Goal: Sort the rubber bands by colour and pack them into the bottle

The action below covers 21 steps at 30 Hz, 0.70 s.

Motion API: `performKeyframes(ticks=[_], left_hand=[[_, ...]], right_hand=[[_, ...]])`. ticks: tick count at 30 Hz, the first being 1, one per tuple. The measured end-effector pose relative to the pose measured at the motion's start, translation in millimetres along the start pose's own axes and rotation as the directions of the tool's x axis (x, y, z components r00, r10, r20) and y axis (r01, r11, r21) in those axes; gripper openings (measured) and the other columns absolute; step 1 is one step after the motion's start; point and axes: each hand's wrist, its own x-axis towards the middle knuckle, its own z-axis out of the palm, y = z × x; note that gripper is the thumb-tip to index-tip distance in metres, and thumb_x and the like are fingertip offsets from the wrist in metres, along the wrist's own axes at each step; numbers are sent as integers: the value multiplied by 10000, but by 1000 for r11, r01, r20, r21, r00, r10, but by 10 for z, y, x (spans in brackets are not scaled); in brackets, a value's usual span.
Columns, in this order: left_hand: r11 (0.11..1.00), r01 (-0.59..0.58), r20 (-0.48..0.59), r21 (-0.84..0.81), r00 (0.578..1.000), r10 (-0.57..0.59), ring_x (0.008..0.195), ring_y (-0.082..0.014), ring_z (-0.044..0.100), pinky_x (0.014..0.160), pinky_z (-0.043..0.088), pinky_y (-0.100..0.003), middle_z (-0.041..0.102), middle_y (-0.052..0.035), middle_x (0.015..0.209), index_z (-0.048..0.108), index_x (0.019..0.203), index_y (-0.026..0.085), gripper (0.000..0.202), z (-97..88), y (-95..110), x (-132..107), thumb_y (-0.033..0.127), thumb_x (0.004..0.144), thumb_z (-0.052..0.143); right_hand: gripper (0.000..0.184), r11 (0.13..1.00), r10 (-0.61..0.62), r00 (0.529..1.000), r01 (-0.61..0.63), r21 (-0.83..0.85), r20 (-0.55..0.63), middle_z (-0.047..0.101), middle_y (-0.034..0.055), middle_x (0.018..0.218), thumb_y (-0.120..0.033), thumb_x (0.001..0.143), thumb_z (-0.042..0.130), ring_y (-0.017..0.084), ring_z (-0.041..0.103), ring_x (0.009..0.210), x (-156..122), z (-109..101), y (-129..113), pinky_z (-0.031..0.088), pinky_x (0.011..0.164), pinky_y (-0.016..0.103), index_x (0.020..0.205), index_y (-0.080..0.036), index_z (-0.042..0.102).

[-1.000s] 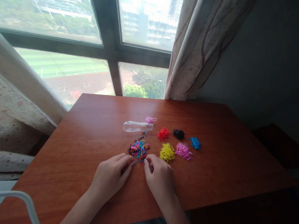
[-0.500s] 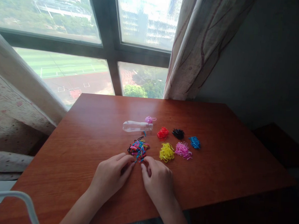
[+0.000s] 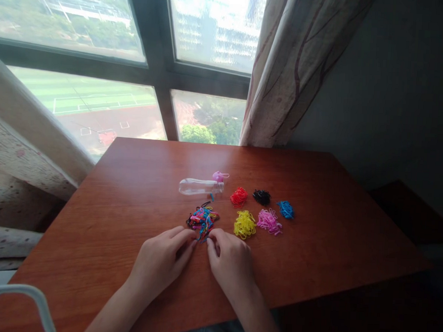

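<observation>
A tangled pile of mixed-colour rubber bands (image 3: 203, 218) lies in front of my hands. At its near left edge my left hand (image 3: 165, 256) is closed in a pinch, with a dark bluish strand at the fingertips. My right hand (image 3: 232, 259) pinches at the near right edge of the same pile, a short gap from the left. The strands between the fingertips are small and partly hidden. To the right lie sorted heaps of rubber bands: yellow (image 3: 245, 224), pink (image 3: 269, 222), red (image 3: 238, 197), black (image 3: 261, 197) and blue (image 3: 286, 209).
Behind the mixed pile a clear bottle (image 3: 200, 187) lies on its side, with a pink cap (image 3: 219, 176) by its neck. One small blue band (image 3: 211, 197) sits beside the bottle. A white curved bar (image 3: 32, 291) crosses the lower left, and a window and curtains rise behind the table (image 3: 103, 219).
The view has shifted slightly, so everything appears a little further left. My right thumb and forefinger have come closer together at the pile's edge; my left hand keeps its pinch.
</observation>
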Motion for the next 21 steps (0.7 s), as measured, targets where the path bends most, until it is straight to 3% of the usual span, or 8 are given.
performKeyframes(ticks=[6, 11, 16, 21], left_hand=[[1000, 5, 3, -26, 1000, -5, 854, -177, 674, 703, 471, -255, 706, -9, 947, 647, 1001, 262, 205, -1, 3, 4, 292, 968, 447], [1000, -17, -20, -26, 1000, 16, 843, -168, 676, 705, 474, -244, 709, -11, 937, 653, 996, 258, 199, -3, -11, 0, 279, 958, 459], [1000, -15, -20, -20, 1000, 14, 817, -166, 677, 688, 476, -239, 708, -13, 909, 657, 978, 255, 197, -16, -4, 2, 281, 952, 463], [1000, -18, -24, -17, 1000, 17, 822, -165, 679, 688, 477, -236, 710, -9, 919, 652, 985, 262, 193, -16, 4, 0, 283, 954, 463]], right_hand=[[117, 998, -25, 1000, 24, 52, 16, 686, -29, 741, -133, 881, 605, 136, 623, 671, -23, -47, 59, 310, 617, 246, 816, -228, 623], [100, 998, -42, 999, 41, 40, 30, 691, -30, 744, -160, 881, 610, 142, 628, 674, -20, -50, 58, 324, 611, 240, 907, -245, 654], [120, 994, -104, 992, 102, 40, 75, 700, -29, 768, -147, 886, 594, 134, 636, 708, 7, -102, 37, 347, 633, 230, 849, -243, 656], [95, 995, -59, 990, 48, 85, 126, 694, -39, 728, -171, 876, 631, 132, 620, 644, 9, -258, 45, 341, 605, 240, 835, -248, 670]])
